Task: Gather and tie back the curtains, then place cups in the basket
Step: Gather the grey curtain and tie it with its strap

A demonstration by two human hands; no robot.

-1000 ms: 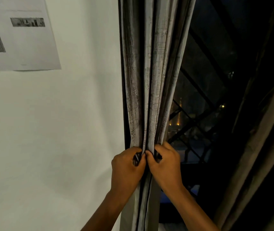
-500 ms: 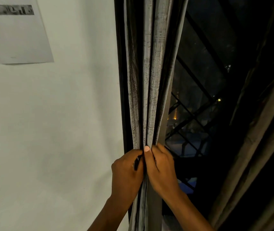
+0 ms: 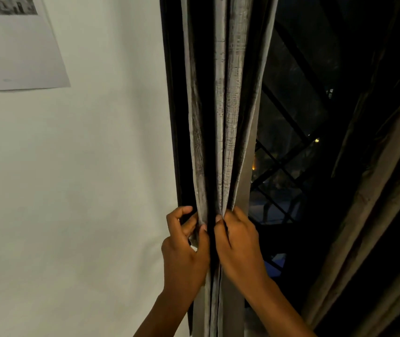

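Since a second ago our left hand [image 3: 185, 254] has loosened: its fingers now spread and curl round the left folds, thumb pinching the fabric, where before both fists were pressed tight together. Our right hand [image 3: 239, 246] keeps its fingers curled round the right folds. Between them the grey curtain [image 3: 228, 113] hangs bunched into a narrow column against the dark window frame [image 3: 169, 117]. We judge the gathering on this side nearly done; no tie shows, so the tying is left, and neither cups nor basket are in view. A second curtain [image 3: 373, 181] hangs at the far right, ungathered as far as we can tell. Beyond, the window grille [image 3: 288, 152] is dark. On the wall [image 3: 72, 190] a printed sheet [image 3: 16, 49] is too blurred to read.
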